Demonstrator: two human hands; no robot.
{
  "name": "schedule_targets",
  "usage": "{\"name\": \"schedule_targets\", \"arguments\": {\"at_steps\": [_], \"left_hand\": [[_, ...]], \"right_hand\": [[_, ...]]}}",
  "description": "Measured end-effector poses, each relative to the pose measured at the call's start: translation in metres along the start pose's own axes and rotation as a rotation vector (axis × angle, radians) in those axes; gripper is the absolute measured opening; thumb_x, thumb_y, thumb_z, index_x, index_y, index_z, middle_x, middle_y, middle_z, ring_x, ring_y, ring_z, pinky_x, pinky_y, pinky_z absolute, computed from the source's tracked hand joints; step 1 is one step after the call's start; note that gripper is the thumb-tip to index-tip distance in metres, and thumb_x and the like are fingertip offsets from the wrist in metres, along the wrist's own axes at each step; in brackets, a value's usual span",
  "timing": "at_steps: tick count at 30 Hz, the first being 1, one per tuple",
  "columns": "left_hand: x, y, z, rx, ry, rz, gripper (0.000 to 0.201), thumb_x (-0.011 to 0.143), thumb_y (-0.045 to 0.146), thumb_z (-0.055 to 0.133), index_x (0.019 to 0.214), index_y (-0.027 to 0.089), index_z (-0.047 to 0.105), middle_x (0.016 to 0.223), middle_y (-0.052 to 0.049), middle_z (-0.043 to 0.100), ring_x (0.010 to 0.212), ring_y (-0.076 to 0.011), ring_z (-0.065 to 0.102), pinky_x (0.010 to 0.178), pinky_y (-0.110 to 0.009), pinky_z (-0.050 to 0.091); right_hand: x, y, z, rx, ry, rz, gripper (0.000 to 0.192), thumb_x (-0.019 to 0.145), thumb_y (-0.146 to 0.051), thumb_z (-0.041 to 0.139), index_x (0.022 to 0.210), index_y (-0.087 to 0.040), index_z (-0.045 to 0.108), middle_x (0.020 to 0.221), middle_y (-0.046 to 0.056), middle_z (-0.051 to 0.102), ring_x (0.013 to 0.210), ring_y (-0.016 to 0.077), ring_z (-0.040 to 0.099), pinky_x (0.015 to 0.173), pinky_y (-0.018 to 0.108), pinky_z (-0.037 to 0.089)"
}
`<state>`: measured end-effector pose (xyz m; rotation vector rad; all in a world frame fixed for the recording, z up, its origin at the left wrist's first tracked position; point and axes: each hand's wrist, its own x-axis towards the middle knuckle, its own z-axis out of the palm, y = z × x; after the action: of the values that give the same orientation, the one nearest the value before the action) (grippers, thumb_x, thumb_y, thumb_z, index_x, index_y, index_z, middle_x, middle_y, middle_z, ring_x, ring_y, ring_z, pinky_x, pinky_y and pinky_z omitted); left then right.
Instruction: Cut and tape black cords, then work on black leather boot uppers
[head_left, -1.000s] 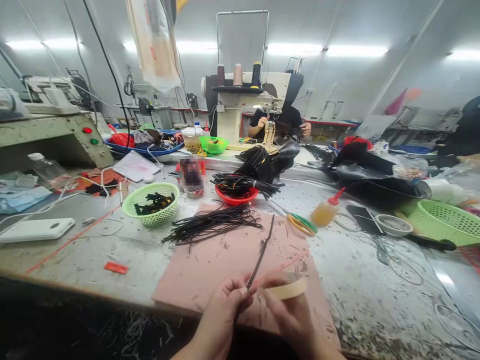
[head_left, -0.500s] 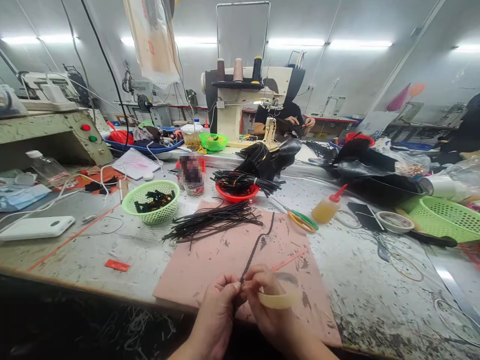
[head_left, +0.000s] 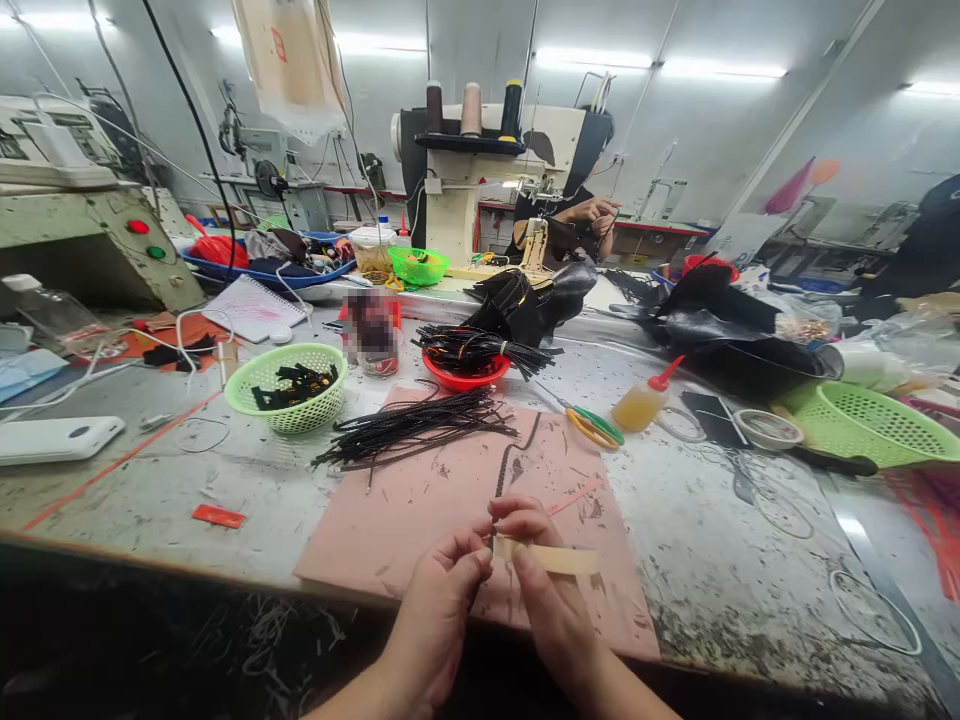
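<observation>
Pinching a black braided cord (head_left: 501, 478) between thumb and fingers of the left hand (head_left: 450, 580), above the near part of a pink mat (head_left: 442, 520). Holding a cream tape roll (head_left: 574, 562) in the right hand (head_left: 551, 580), fingers closed on it, with the fingertips close beside the cord and those of the left. Too small to tell whether touching the cord with the tape. Letting the cord's far end lie curved on the mat, short of the scissors (head_left: 595, 428) with 1 green and 1 yellow handle.

Facing a loose bundle of black cords (head_left: 420, 425) across the mat's far left corner, and behind it a red bowl (head_left: 469, 380) heaped with black strips. Having on the bench (head_left: 712, 570), to the left, a green basket (head_left: 304, 412) of small black pieces; to the right, a red-tipped bottle (head_left: 640, 405). Looking across at a sewing machine (head_left: 457, 200) carrying 3 spools (head_left: 471, 110), and past it at a co-worker (head_left: 585, 213).
</observation>
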<state>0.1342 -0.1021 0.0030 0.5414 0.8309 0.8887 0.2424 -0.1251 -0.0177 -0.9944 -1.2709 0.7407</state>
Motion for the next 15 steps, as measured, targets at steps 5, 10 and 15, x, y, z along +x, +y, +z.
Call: {"name": "schedule_targets", "arguments": {"at_steps": [5, 10, 15], "left_hand": [[-0.0031, 0.0013, -0.0012, 0.008, 0.053, 0.014, 0.013, 0.061, 0.020, 0.070, 0.057, 0.016, 0.058, 0.062, 0.003, 0.058, 0.062, -0.0105, 0.048, 0.061, -0.020, 0.039], [-0.0055, 0.0034, 0.0023, 0.005, 0.075, -0.022, 0.012, 0.056, 0.019, 0.071, 0.060, 0.017, 0.060, 0.066, 0.001, 0.062, 0.066, -0.0128, 0.054, 0.064, -0.021, 0.042], [-0.0025, 0.0024, 0.0033, -0.010, 0.078, -0.014, 0.018, 0.054, 0.020, 0.072, 0.054, 0.016, 0.055, 0.053, 0.004, 0.055, 0.053, -0.0090, 0.047, 0.053, -0.019, 0.037]], "right_hand": [[-0.0009, -0.0049, -0.0017, -0.216, -0.096, -0.150, 0.021, 0.087, -0.017, 0.039, 0.102, -0.026, 0.050, 0.106, 0.006, 0.051, 0.109, 0.0212, 0.046, 0.087, 0.036, 0.043], [-0.0026, -0.0088, -0.0035, -0.349, -0.149, -0.237, 0.031, 0.080, -0.011, 0.042, 0.106, -0.026, 0.048, 0.108, 0.007, 0.052, 0.109, 0.0217, 0.047, 0.084, 0.035, 0.047], [-0.0042, -0.0047, -0.0041, -0.482, -0.155, -0.300, 0.035, 0.076, -0.008, 0.045, 0.105, -0.027, 0.046, 0.110, 0.008, 0.050, 0.098, 0.0204, 0.055, 0.076, 0.034, 0.050]]}}
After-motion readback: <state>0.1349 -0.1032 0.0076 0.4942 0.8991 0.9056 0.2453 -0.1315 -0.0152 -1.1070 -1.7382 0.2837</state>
